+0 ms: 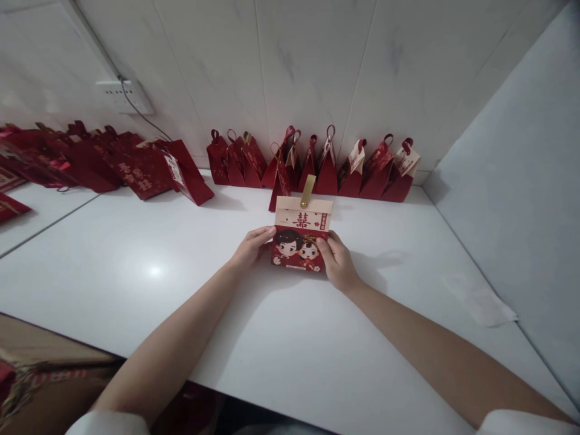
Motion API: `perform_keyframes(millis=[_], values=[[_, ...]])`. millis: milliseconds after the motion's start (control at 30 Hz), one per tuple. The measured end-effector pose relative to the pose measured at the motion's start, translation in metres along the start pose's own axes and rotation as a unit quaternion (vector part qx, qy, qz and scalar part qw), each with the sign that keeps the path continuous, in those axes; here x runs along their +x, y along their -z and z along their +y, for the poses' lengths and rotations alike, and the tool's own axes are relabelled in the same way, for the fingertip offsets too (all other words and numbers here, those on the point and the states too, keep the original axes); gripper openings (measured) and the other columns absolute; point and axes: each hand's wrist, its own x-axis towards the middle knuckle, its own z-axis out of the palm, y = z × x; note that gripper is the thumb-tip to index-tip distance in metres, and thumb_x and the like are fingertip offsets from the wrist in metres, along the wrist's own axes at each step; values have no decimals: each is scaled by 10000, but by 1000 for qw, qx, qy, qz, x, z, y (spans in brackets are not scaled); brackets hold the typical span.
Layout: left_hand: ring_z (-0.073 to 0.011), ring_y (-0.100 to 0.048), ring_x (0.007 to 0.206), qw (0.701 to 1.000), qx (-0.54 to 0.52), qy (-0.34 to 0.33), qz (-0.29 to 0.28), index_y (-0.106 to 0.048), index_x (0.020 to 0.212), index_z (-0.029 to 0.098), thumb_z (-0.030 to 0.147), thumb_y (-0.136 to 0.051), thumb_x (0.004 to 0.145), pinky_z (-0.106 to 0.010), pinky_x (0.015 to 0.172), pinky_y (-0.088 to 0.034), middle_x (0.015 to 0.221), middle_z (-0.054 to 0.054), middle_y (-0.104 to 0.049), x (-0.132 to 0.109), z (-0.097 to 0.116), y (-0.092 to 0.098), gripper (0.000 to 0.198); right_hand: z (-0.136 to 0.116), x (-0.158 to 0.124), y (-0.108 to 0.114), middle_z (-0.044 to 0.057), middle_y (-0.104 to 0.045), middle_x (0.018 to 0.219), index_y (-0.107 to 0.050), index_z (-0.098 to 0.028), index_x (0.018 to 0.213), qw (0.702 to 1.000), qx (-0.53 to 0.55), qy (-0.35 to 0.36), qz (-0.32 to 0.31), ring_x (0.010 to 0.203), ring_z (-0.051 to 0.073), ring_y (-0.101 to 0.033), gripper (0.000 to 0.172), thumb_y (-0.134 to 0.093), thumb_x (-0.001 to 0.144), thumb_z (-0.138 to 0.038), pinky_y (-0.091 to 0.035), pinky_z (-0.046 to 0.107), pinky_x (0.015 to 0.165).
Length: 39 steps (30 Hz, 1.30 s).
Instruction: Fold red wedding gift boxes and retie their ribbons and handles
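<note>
Between my two hands is a red and cream paper gift box [299, 241], printed with two cartoon figures and a red double character. A gold strap with a round stud stands up from its top. My left hand [252, 246] grips the box's left side, thumb on the front edge. On the right side, my right hand [338, 261] is closed with its thumb over the front; its other fingers are partly behind the box. Just behind it stands a narrow red gift box [281, 179] with a loop handle.
A row of red gift boxes [310, 166] lines the tiled wall. More red boxes [140, 169] crowd the left, below a wall socket [124, 96] with a cable. A clear plastic piece [484, 302] lies right, near a pale panel [521, 181]. A cardboard carton [54, 380] sits lower left.
</note>
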Motion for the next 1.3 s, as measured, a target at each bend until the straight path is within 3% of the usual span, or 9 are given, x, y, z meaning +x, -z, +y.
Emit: perform_keyframes(millis=[333,467,567,633,733,833,1067,1167,1300], values=[[-229,-680,868,999,25,15,36,-744,937,140,520,-703,799,-326,769,-540,996,-127,-741,-4,3,-9,407,3,4,0,80,-700,1080,-651,-210,1074,993,80,-91,1,1017,242,-642,407,-451,970,-549,-499,394,927],[-238,-664,934,986,99,-83,106,-670,1098,196,475,-719,789,-348,774,-538,1102,-106,-699,-8,1,-14,419,0,4,-1,67,-714,940,-643,-197,940,993,51,-97,49,888,234,-648,408,-487,941,-574,-517,359,809],[-256,-612,1085,944,247,-171,132,-623,1213,251,423,-712,802,-391,907,-498,1261,-101,-618,-16,-1,-22,454,-4,4,-1,59,-717,870,-629,-195,899,990,22,-105,90,814,228,-657,387,-525,923,-567,-526,341,738],[-299,-539,1211,920,323,-196,105,-532,1364,266,433,-742,772,-441,1032,-422,1343,-124,-551,-23,-3,-28,649,-8,2,0,67,-728,919,-633,-200,977,991,13,-90,101,836,236,-673,355,-545,921,-540,-544,350,747],[-379,-380,1359,906,375,-183,78,-181,1567,232,472,-848,627,-510,1122,-324,1475,-190,-384,-29,-7,-34,1177,-15,-4,0,89,-709,1131,-610,-228,1169,998,-7,-8,67,1004,252,-675,320,-511,962,-452,-552,393,869],[-383,-325,1389,906,387,-160,68,-28,1583,207,494,-846,622,-518,1129,-324,1508,-211,-296,-28,-8,-34,1294,-19,-10,-2,86,-627,1323,-555,-267,1299,996,-28,81,11,1190,267,-611,340,-491,979,-360,-522,436,991],[-336,-455,1317,986,125,-86,72,-297,1512,337,540,-670,813,-451,1028,-453,1537,-109,-340,-23,-5,-36,818,-21,-11,-2,108,-375,1559,-256,-341,1505,996,42,81,4,1165,250,-639,583,-501,977,-316,-564,468,962],[-330,-511,1277,998,19,-45,48,-435,1431,310,575,-564,871,-469,1002,-466,1436,-94,-508,-22,-4,-38,633,-22,-9,0,108,-405,1541,-307,-322,1491,995,46,79,-34,1204,258,-613,558,-515,972,-324,-533,487,1006],[-368,-590,1170,994,-103,2,26,-607,1244,183,639,-495,848,-502,934,-505,1214,-141,-670,-19,-4,-38,614,-19,-8,-1,95,-567,1398,-450,-280,1412,994,52,77,-56,1186,242,-619,437,-511,979,-303,-540,455,998]])
